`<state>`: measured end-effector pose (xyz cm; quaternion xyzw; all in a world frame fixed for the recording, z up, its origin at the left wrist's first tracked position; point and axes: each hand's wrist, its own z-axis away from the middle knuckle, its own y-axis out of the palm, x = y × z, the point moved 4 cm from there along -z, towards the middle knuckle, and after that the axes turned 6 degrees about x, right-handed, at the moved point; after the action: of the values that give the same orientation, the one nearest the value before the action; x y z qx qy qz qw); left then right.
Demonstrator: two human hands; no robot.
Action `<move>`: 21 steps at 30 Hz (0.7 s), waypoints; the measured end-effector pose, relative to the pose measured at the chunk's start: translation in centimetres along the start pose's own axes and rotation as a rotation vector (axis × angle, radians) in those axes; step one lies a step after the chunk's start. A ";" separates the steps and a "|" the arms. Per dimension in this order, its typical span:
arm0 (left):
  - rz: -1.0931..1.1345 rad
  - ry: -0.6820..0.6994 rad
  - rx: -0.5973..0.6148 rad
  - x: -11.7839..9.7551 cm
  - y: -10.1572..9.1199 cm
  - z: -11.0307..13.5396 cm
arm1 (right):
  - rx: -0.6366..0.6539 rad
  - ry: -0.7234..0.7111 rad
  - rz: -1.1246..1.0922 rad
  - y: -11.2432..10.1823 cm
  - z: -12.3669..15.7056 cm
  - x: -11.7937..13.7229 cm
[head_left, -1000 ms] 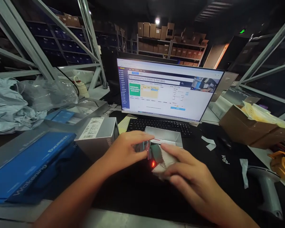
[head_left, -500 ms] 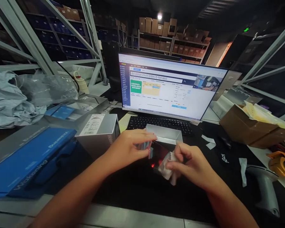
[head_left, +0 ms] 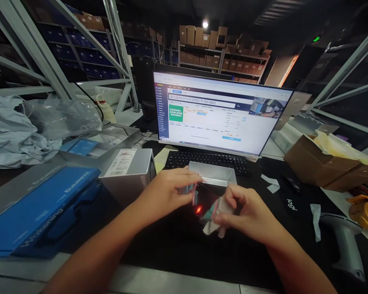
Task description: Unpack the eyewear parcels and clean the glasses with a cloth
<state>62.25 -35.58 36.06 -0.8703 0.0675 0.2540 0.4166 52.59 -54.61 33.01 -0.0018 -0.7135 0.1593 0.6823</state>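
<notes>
My left hand (head_left: 174,188) is closed, thumb and fingers pinching one side of what look like glasses (head_left: 195,197) with see-through, bluish lenses. Much of their frame is hidden or lost against the dark mat. A pale cleaning cloth (head_left: 226,207) with zigzag edges is pinched in my right hand (head_left: 245,210). The cloth is folded over the right side of the glasses, where a greenish patch and a pinkish edge show. Between my hands a red light glows. Just beyond them stands an open silver-grey box (head_left: 213,171).
Behind the open box are a keyboard (head_left: 196,159) and a lit monitor (head_left: 208,116). Left lie a grey carton (head_left: 130,167) and a blue Wakening box (head_left: 46,208). A barcode scanner (head_left: 343,241), paper strips (head_left: 315,222) and a cardboard box (head_left: 319,163) are on the right.
The cloth has shifted and unfolded a little in my right hand, uncovering more of the greenish patch. My left hand stays almost still. The red glow looks brighter.
</notes>
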 end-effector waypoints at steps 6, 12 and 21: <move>0.001 -0.045 -0.009 0.1 0.7 -0.3 | -0.288 -0.112 0.184 0.0 -0.2 0.3; -0.013 -0.055 -0.048 0.4 0.0 -0.3 | -0.567 -0.227 -0.023 -3.4 -0.6 0.3; -0.068 -0.011 -0.044 0.4 -1.6 -0.2 | -0.755 -0.288 -0.130 -7.9 0.9 0.5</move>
<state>63.23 -34.67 37.10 -0.8795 0.0301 0.2460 0.4063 53.36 -62.25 35.34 -0.1846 -0.8088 -0.1587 0.5354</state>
